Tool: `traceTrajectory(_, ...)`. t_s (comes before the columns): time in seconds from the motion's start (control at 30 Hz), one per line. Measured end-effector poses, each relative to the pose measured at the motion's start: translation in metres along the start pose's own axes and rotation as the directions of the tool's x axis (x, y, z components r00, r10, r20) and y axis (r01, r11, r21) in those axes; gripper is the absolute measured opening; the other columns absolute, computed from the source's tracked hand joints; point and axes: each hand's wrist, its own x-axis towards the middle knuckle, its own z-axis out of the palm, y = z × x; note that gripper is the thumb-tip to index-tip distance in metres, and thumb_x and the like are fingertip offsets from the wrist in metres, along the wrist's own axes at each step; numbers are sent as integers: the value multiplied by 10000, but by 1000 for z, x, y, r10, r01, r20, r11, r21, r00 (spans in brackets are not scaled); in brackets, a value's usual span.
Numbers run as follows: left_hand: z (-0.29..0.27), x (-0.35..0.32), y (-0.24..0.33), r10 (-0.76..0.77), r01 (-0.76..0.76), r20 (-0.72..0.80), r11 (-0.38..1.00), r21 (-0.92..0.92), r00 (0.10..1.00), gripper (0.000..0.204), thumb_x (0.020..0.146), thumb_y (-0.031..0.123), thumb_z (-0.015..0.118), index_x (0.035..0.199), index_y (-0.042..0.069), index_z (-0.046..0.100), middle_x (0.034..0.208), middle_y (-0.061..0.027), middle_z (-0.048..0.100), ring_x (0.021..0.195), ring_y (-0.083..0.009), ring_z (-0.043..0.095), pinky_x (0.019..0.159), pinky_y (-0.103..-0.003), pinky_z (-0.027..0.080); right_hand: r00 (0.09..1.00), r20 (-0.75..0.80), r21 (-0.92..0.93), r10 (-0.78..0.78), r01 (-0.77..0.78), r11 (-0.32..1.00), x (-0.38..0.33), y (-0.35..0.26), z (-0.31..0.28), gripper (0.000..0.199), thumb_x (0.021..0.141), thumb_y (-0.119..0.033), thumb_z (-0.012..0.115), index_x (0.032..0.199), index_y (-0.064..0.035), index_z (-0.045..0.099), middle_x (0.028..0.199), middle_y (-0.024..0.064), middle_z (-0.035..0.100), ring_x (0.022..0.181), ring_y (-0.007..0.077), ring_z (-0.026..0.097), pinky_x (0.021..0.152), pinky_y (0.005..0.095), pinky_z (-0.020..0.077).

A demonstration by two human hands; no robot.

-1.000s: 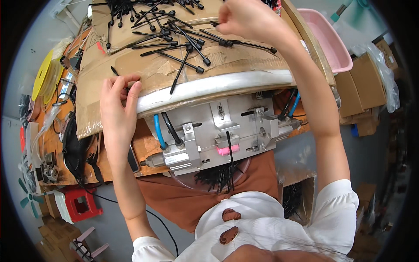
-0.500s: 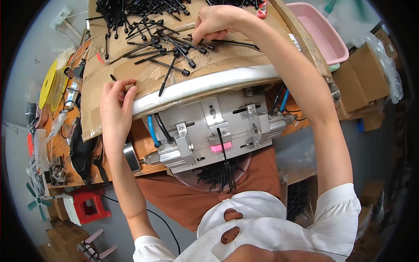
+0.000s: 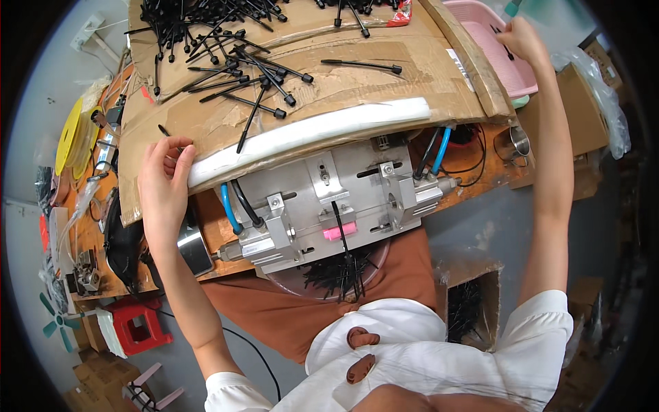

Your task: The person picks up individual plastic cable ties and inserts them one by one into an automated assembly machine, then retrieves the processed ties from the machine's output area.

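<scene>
My left hand (image 3: pixel 165 182) is at the left front corner of the cardboard (image 3: pixel 371 89), its fingers curled and pinched round a thin black rod (image 3: pixel 163 129). Over at the far right, my right hand (image 3: pixel 525 41) is above a pink basket (image 3: pixel 518 81), fingertips closed on another black rod (image 3: pixel 509 52), partly hidden by the fingers. Loose black rods with knobbed ends (image 3: pixel 274 88) lie criss-crossed on the cardboard, and a single rod (image 3: pixel 364 66) lies apart to their right. Below the cardboard's front edge sits a metal clamping fixture (image 3: pixel 326 182) with a pink block (image 3: pixel 340 231) and a black rod (image 3: pixel 341 221) across it.
A white padded strip (image 3: pixel 309 136) runs along the cardboard's front edge. Blue hoses (image 3: pixel 443 150) join the fixture. A round tub of black rods (image 3: pixel 278 280) rests at my lap. On the left are a phone (image 3: pixel 195 250), a yellow spool (image 3: pixel 71 134) and a red stool (image 3: pixel 141 326).
My right hand has moved from the rods on the cardboard to over the pink basket, carrying a rod. My left hand has shifted slightly left and nearer. The view has shifted a little.
</scene>
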Motion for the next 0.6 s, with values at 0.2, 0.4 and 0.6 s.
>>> traceTrajectory(0.2,-7,-1,12,-2,17,144,995,-102,990,122,846,77,646,943,4,657,785,-65,591,700,-130,521,680,-278,450,985,-2,155,-171,169,973,-52,-74,-15,283,879,-245,624,1045,-15,625,747,78,618,594,169,576,561,327,444)
traceTrajectory(0.4,-12,-21,17,109,-108,28,993,-55,994,148,780,-6,663,927,9,646,829,-72,581,710,-159,536,701,-274,455,787,43,353,-616,565,746,-112,-216,-13,192,834,-140,665,959,-2,615,757,94,610,679,183,569,615,355,448)
traceTrajectory(0.6,6,-106,56,138,-140,-240,990,7,961,381,743,-90,665,1106,16,624,980,-103,610,820,-205,568,702,-280,464,778,-253,416,-575,624,661,-116,-227,-33,173,819,-118,631,924,16,664,676,90,618,629,133,612,540,273,454)
